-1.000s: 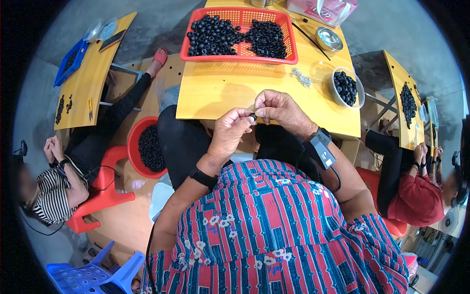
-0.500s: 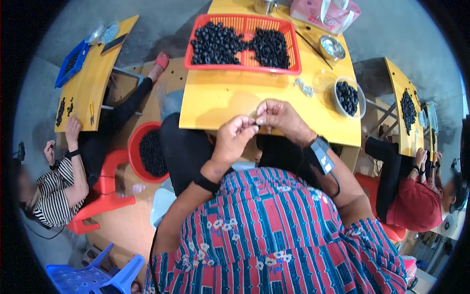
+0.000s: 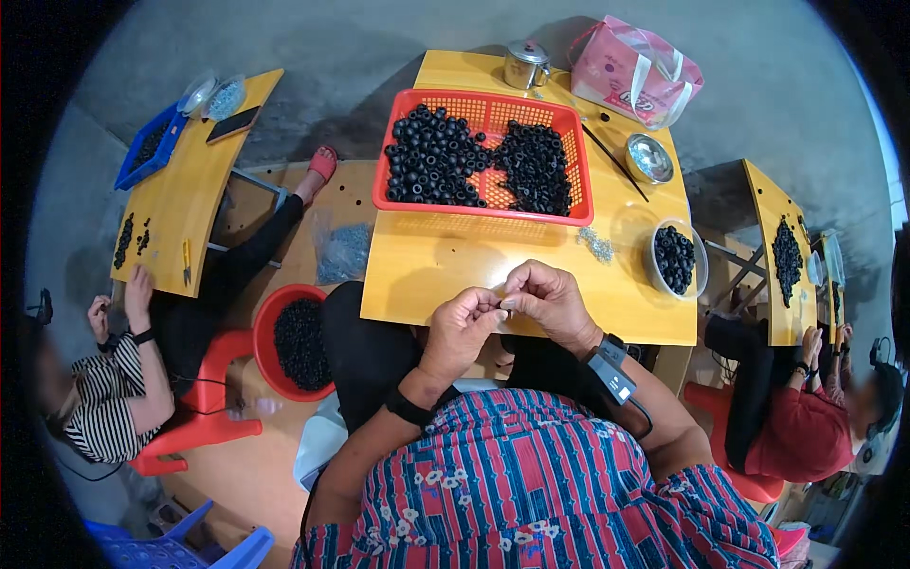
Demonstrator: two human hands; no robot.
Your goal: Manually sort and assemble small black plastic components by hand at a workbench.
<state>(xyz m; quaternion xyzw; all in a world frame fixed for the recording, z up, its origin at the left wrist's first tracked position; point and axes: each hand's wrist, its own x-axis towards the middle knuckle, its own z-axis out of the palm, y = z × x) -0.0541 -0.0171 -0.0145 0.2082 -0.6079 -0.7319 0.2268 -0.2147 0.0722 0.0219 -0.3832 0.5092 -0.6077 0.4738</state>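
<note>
1. While the left hand (image 3: 460, 332) curls inward, its thumb and index fingertip nearly together, a small dark piece (image 3: 503, 305) sits pinched between them, just above the middle of the worktop's (image 3: 427, 275) near edge.
2. The right hand (image 3: 555, 303) meets it from the other side, thumb and index finger drawn close on the same piece; the fingers cover most of it, so its shape is hard to make out.
3. Beyond the hands lies a red basket (image 3: 483, 214), its near left corner reaching the worktop's left edge.
4. Inside it, black rings (image 3: 431, 161) fill the left part and a heap of smaller black parts (image 3: 536, 171) the right.
5. Just off the basket's near right corner, clear bits (image 3: 595, 245) lie scattered.
6. Along the worktop's right edge stand a clear tub (image 3: 702, 261) of black pieces (image 3: 675, 258), toward the near right corner, and farther up a metal bowl (image 3: 649, 158), with a dark stick (image 3: 614, 163) lying left of it.
7. A pink bag (image 3: 616, 71) occupies the far right corner; a lidded metal cup (image 3: 526, 68) stands by the far edge.
</note>
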